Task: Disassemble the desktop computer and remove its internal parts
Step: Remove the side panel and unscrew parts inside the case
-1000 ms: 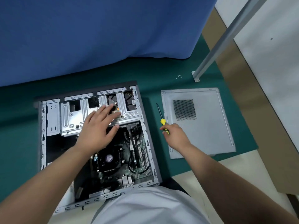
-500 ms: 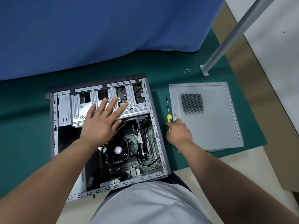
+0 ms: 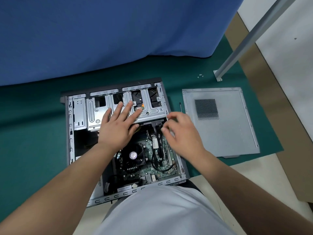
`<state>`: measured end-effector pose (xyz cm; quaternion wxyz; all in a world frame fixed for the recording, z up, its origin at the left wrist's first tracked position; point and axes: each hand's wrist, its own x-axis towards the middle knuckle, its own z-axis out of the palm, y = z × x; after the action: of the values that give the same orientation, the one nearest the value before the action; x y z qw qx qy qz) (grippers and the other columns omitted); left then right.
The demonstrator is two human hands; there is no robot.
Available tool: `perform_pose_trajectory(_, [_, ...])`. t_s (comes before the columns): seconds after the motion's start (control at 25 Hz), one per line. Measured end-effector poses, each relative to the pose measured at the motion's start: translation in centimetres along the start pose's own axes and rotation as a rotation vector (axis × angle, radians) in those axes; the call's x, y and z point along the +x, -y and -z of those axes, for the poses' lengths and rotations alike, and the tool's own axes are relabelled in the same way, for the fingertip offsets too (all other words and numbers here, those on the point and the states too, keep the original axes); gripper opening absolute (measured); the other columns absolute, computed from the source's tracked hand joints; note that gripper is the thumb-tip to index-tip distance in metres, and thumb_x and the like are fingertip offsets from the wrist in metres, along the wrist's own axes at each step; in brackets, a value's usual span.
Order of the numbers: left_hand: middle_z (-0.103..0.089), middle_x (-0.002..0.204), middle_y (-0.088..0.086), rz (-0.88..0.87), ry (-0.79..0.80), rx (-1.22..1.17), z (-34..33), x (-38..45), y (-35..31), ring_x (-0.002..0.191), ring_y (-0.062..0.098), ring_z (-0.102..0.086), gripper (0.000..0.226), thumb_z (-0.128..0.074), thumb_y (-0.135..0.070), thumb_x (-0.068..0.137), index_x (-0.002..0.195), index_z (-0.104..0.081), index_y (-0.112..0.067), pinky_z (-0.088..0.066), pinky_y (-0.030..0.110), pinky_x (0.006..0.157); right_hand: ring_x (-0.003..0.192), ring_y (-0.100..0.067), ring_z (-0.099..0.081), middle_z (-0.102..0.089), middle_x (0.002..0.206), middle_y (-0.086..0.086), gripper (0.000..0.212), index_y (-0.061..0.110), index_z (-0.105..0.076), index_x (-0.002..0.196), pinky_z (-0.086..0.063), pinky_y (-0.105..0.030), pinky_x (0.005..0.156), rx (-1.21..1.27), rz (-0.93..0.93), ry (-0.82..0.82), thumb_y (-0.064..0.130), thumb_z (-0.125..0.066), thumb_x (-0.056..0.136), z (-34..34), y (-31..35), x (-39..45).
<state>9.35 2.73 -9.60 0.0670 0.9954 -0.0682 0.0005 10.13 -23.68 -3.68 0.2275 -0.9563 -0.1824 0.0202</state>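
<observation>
Since the earlier frame our right hand (image 3: 183,133) left the screwdriver (image 3: 180,106) for the cables (image 3: 156,133) at the case's (image 3: 67,133) right; fingers curled, grip unclear. Left hand (image 3: 116,128) presses flat on the cage (image 3: 152,112). Tugging cables risks damaging connectors.

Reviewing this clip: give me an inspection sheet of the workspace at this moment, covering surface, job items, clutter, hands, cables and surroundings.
Surface: green mat over a pale floor.
Job's things: open computer case lying flat, motherboard and CPU fan exposed; side panel removed, lying to its right.
Clutter: screwdriver between case and panel; loose screws on the mat.
Hands: left hand flat on the drive cage; right hand with fingers curled at the black connector, grip unclear.
Cables: black cables loop over the motherboard.
Surroundings: blue cloth, metal post.
</observation>
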Motion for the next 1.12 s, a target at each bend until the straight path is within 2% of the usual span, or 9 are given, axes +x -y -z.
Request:
perform_pose_trajectory(0.12, [-0.005, 0.172, -0.012, 0.005, 0.015, -0.005, 0.0, 0.0, 0.1, 0.159, 0.022, -0.009, 0.058, -0.028, -0.057, 0.106, 0.16, -0.007, -0.052, -0.007, 0.049, 0.125, 0.15, -0.029, -0.023, -0.032, 0.162, -0.002, 0.032, 0.021, -0.075, 0.095, -0.033, -0.05, 0.116, -0.288, 0.011, 0.14, 0.047, -0.057, 0.097, -1.3, 2.6, 0.5])
perform_pose_trajectory(0.2, [-0.003, 0.172, -0.012, 0.002, 0.027, -0.011, 0.0, 0.1, 0.2, 0.159, 0.022, -0.007, 0.059, -0.029, -0.055, 0.106, 0.16, -0.005, -0.052, -0.003, 0.048, 0.124, 0.153, -0.032, -0.017, -0.024, 0.166, -0.003, 0.035, 0.019, -0.077, 0.093, -0.029, -0.049, 0.119, -0.341, -0.037, 0.16, 0.049, -0.059, 0.096, -1.8, 3.5, 1.1])
perform_pose_trajectory(0.36, [0.004, 0.171, -0.013, -0.005, 0.057, -0.015, 0.1, 0.2, 0.4, 0.16, 0.021, -0.001, 0.059, -0.025, -0.056, 0.107, 0.159, 0.0, -0.053, 0.0, 0.048, 0.124, 0.149, -0.032, -0.028, -0.037, 0.161, -0.004, 0.025, 0.016, -0.078, 0.086, -0.03, -0.047, 0.116, -0.406, -0.06, 0.122, 0.038, -0.069, 0.091, -2.8, 4.6, 1.9])
perform_pose_trajectory(0.6, [0.019, 0.167, -0.017, -0.014, 0.162, -0.038, 0.6, 0.4, 0.6, 0.159, 0.018, 0.011, 0.058, -0.016, -0.061, 0.105, 0.156, 0.009, -0.057, 0.005, 0.047, 0.125, 0.145, -0.026, -0.034, -0.047, 0.153, -0.001, 0.021, 0.013, -0.078, 0.083, -0.027, -0.042, 0.116, -0.362, -0.086, 0.091, 0.027, -0.063, 0.088, -3.0, 4.6, 1.7])
perform_pose_trajectory(0.68, [0.011, 0.17, -0.016, -0.022, 0.158, -0.096, 1.0, 0.4, 0.4, 0.159, 0.016, 0.009, 0.056, -0.021, -0.06, 0.105, 0.158, -0.002, -0.055, 0.005, 0.046, 0.125, 0.146, -0.024, -0.032, -0.045, 0.154, 0.0, 0.023, 0.014, -0.079, 0.085, -0.026, -0.04, 0.118, -0.358, -0.076, 0.115, 0.028, -0.061, 0.088, -2.8, 4.3, 1.5])
perform_pose_trajectory(0.76, [-0.014, 0.171, -0.013, 0.013, 0.078, -0.269, 1.6, -0.3, -0.1, 0.159, 0.017, -0.004, 0.05, -0.038, -0.05, 0.107, 0.156, -0.031, -0.047, -0.004, 0.045, 0.125, 0.148, -0.023, -0.03, -0.044, 0.154, 0.0, 0.025, 0.013, -0.079, 0.086, -0.025, -0.04, 0.12, -0.331, -0.063, 0.128, 0.031, -0.062, 0.09, -2.6, 3.9, 1.2])
perform_pose_trajectory(0.88, [-0.055, 0.139, -0.007, 0.086, -0.111, -0.461, 1.9, -2.5, -1.6, 0.138, 0.021, -0.036, 0.034, -0.058, -0.037, 0.101, 0.135, -0.06, -0.031, -0.029, 0.044, 0.112, 0.147, -0.023, -0.031, -0.045, 0.153, 0.0, 0.025, 0.013, -0.078, 0.082, -0.026, -0.041, 0.12, -0.29, -0.05, 0.123, 0.032, -0.064, 0.09, -2.5, 3.6, 0.6])
perform_pose_trajectory(1.04, [-0.057, 0.104, -0.014, 0.256, -0.063, -0.783, 1.8, -4.2, -3.4, 0.095, -0.004, -0.05, 0.006, -0.061, -0.026, 0.1, 0.106, -0.064, -0.028, -0.036, 0.01, 0.084, 0.144, -0.023, -0.037, -0.048, 0.151, -0.001, 0.023, 0.014, -0.074, 0.071, -0.033, -0.044, 0.116, -0.235, -0.037, 0.068, 0.029, -0.068, 0.086, -2.7, 3.3, -0.2])
perform_pose_trajectory(1.12, [-0.065, 0.098, -0.009, 0.461, 0.012, -0.931, 1.6, -3.5, -4.2, 0.086, -0.001, -0.059, 0.002, -0.062, -0.028, 0.1, 0.099, -0.062, -0.026, -0.045, 0.012, 0.076, 0.142, -0.024, -0.038, -0.049, 0.15, -0.002, 0.022, 0.014, -0.072, 0.067, -0.035, -0.044, 0.115, -0.209, -0.038, 0.036, 0.027, -0.07, 0.084, -2.9, 3.4, -0.4])
